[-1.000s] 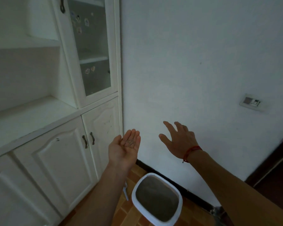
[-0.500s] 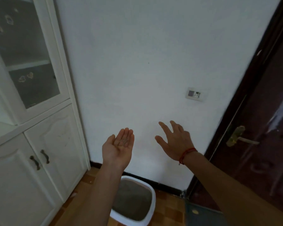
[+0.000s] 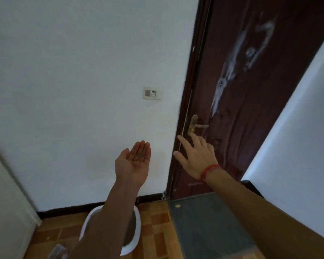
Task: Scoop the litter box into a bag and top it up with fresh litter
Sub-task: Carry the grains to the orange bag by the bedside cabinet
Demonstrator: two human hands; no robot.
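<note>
2 hands: both of yours are raised in front of the white wall (image 3: 73, 90), well apart from each other; neither grips anything
Left hand (image 3: 134, 163): palm up, fingers (image 3: 141, 148) straight and pressed together, slightly cupped; a small scatter of dark grains (image 3: 138, 156) lies on your fingers and palm
Right hand (image 3: 196, 157): palm turned away from you, fingers (image 3: 184, 143) spread apart; it sits in front of the dark brown door (image 3: 251, 81), just below the brass door handle (image 3: 195, 125); a red string bracelet (image 3: 209, 170) circles your wrist
Litter box (image 3: 137, 234): white, on the brown tiled floor (image 3: 153, 221) against the wall's black skirting; your left forearm crosses over it and hides most of it; grey litter (image 3: 129, 230) shows inside
Grey doormat (image 3: 209, 227): lies before the door, just right of the litter box
Wall plate (image 3: 152, 93): above your left hand
</note>
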